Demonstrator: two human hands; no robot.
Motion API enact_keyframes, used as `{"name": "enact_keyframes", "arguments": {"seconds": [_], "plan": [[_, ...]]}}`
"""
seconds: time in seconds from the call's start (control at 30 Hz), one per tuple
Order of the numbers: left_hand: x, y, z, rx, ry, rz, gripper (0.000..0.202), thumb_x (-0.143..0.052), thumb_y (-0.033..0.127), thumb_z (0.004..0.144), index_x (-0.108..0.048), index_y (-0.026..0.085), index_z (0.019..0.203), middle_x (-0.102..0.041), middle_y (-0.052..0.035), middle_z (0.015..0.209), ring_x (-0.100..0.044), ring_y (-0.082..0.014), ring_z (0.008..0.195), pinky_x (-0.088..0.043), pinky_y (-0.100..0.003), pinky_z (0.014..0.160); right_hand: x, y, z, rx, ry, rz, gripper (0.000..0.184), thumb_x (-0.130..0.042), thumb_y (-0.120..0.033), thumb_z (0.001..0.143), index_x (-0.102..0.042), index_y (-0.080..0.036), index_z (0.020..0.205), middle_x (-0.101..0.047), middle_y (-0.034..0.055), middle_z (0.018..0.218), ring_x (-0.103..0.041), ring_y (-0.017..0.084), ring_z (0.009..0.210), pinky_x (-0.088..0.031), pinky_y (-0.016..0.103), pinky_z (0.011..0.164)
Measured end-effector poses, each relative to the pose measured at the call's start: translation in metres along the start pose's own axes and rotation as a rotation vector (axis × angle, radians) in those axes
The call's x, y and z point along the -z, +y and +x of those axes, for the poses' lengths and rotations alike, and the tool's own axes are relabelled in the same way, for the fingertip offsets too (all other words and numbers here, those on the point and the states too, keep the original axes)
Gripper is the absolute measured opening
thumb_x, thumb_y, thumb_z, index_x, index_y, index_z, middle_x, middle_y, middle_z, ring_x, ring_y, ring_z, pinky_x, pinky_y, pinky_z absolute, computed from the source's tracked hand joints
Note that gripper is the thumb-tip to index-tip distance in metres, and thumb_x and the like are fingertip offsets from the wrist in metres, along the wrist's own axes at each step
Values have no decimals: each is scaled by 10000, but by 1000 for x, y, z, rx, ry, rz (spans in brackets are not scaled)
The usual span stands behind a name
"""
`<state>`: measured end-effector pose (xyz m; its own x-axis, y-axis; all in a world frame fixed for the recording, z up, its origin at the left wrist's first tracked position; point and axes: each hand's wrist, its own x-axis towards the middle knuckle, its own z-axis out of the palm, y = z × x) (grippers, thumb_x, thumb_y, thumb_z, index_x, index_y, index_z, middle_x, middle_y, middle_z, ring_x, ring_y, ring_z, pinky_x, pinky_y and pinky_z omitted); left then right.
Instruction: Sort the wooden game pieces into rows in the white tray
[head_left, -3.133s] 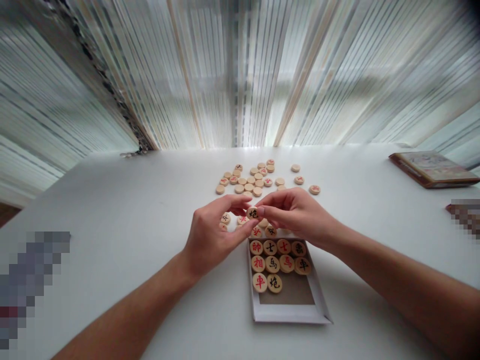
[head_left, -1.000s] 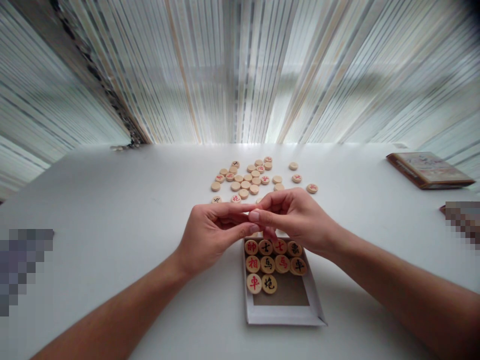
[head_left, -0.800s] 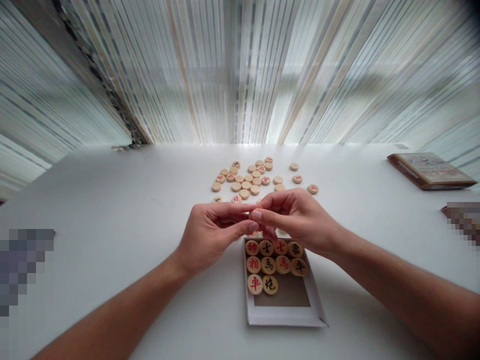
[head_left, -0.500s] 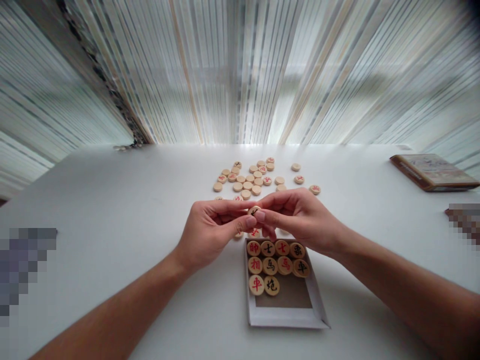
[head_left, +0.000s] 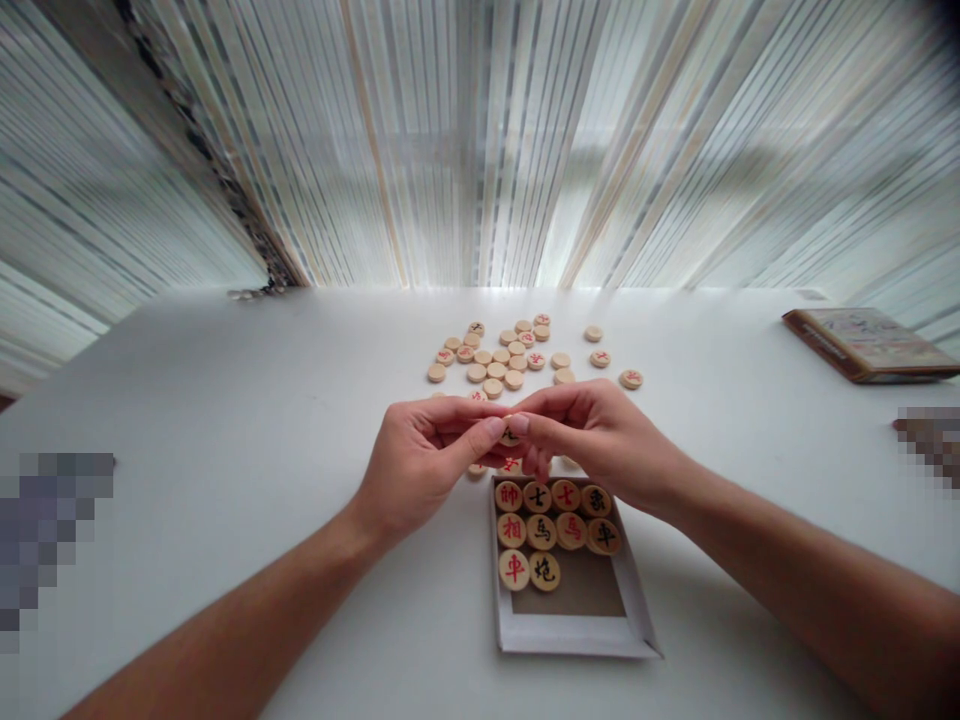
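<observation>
Between the fingertips of both hands is a round wooden Chinese chess piece (head_left: 511, 432) with a black character, partly covered by the thumbs. My left hand (head_left: 427, 450) pinches it from the left, and my right hand (head_left: 592, 435) pinches it from the right. Just below the hands lies an open white box (head_left: 570, 637) with a brown bottom. Rows of pieces with red and black characters fill its upper part, among them a black-lettered piece (head_left: 544, 571) at the end of the lowest row. A few loose pieces are half hidden behind the fingers.
Many loose chess pieces (head_left: 496, 371), some face down, are scattered on the white table (head_left: 225, 400) beyond the hands. A brown-edged box (head_left: 874, 343) lies at the far right. String curtains (head_left: 450, 150) hang behind the table.
The held piece has turned slightly between the fingertips, and the left thumb has shifted over it. Both hands stay in nearly the same place above the box.
</observation>
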<state>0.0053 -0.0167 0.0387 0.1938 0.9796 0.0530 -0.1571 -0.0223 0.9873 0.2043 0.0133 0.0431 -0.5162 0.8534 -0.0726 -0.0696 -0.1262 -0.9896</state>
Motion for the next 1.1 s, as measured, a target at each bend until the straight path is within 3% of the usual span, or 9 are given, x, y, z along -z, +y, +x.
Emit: {"name": "enact_keyframes", "arguments": {"seconds": [0.2, 0.33, 0.5, 0.63, 0.8, 0.93, 1.1], "plan": [[2, -4, 0, -17, -50, 3, 342, -928, 234, 813, -853, 153, 1137, -872, -112, 941, -848, -217, 784, -692, -231, 694, 2, 3, 1, 4, -10, 85, 278, -982, -359, 746, -858, -158, 893, -769, 33, 681, -666, 114, 571, -552, 210, 538], [2, -4, 0, -23, -78, -4, 358, -920, 244, 823, -849, 160, 1164, -872, -112, 954, -853, -242, 819, -715, -300, 776, 3, 4, 1, -14, -8, 77, 330, -1000, -340, 712, -855, -148, 937, -782, 47, 720, -669, 123, 581, -537, 217, 528], [-1, -3, -1, 4, -44, 21, 370, -928, 295, 805, -857, 143, 1135, -870, -125, 976, -853, -264, 820, -725, -342, 787, 3, 6, 1, -33, 52, 18, 359, -1011, -388, 678, -826, -144, 864, -783, 53, 722, -654, 120, 552, -531, 219, 501], [-1, -4, 0, -11, -62, 5, 337, -919, 267, 817, -857, 153, 1128, -872, -107, 933, -852, -237, 808, -714, -295, 788, 2, 5, 0, -20, 66, -10, 328, -988, -413, 718, -824, -153, 832, -760, 37, 674, -635, 113, 533, -526, 216, 492], [3, -5, 0, 7, -53, 16, 380, -914, 259, 829, -833, 134, 1179, -869, -120, 912, -850, -232, 786, -698, -256, 710, 3, 3, 0, 37, -10, 40, 261, -966, -362, 772, -854, -155, 885, -765, 34, 692, -640, 103, 564, -532, 201, 522], [4, -4, 1, 12, -18, -18, 343, -937, 237, 798, -848, 143, 1116, -869, -103, 886, -842, -201, 747, -688, -222, 695, 4, 4, 0, 20, -43, 93, 325, -997, -317, 730, -864, -158, 981, -795, 52, 756, -700, 135, 621, -565, 225, 556], [2, -3, 1, 7, -29, -99, 305, -952, 193, 777, -862, 169, 1067, -870, -69, 860, -835, -162, 727, -681, -178, 697, 4, 5, 1, 3, -21, 111, 337, -1016, -287, 697, -858, -163, 968, -779, 33, 708, -710, 134, 608, -568, 212, 556]]}}
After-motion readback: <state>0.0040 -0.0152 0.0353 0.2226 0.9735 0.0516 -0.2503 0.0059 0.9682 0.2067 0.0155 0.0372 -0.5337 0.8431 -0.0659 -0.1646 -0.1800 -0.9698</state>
